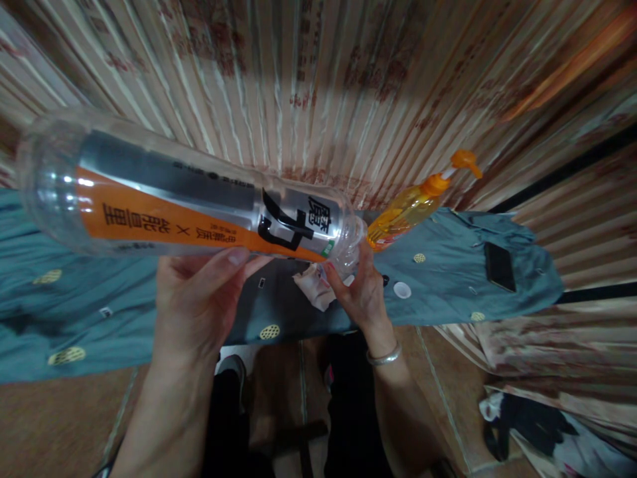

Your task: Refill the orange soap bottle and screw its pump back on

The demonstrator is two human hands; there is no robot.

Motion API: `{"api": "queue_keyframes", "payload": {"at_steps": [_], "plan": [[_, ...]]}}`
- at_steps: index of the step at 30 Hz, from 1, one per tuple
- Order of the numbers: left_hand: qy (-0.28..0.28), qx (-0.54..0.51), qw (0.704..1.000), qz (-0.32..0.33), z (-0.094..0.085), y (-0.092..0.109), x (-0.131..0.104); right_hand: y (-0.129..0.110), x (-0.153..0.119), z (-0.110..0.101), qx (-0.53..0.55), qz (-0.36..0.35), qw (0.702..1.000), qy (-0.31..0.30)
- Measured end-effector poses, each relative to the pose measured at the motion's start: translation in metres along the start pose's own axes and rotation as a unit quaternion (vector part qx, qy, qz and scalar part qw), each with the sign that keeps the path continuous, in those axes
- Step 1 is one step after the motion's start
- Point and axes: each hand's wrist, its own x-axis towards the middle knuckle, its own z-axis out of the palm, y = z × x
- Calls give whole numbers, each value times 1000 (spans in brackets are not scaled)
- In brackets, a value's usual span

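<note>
A large clear plastic bottle [213, 199] with a grey and orange label lies nearly level in front of me, its neck to the right. My left hand [199, 292] grips the lower side of its body, thumb showing along the label's edge. At the neck, the fingers of my right hand [361, 285] are closed around it, and a bracelet circles that wrist. The bottle looks drained, with no liquid visible inside. Just beyond the neck stands a pump bottle [405, 212] of yellow-orange liquid. Beneath the hands lies a crumpled pale wrapper or tissue [316, 287], partly hidden.
A blue-green patterned cloth [438, 292] covers the narrow table. On it are a white round cap [402, 290], a small dark object [385, 280] and a black phone [499, 266]. A pleated curtain [298, 86] hangs behind. Clothes or bags [532, 425] lie on the floor at right.
</note>
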Motion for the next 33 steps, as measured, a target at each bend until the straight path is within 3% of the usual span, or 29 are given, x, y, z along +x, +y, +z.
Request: {"api": "queue_keyframes", "payload": {"at_steps": [33], "plan": [[-7,-6,1000,2,2,2,-1,-1,0,-3,26,26,999,-23]]}}
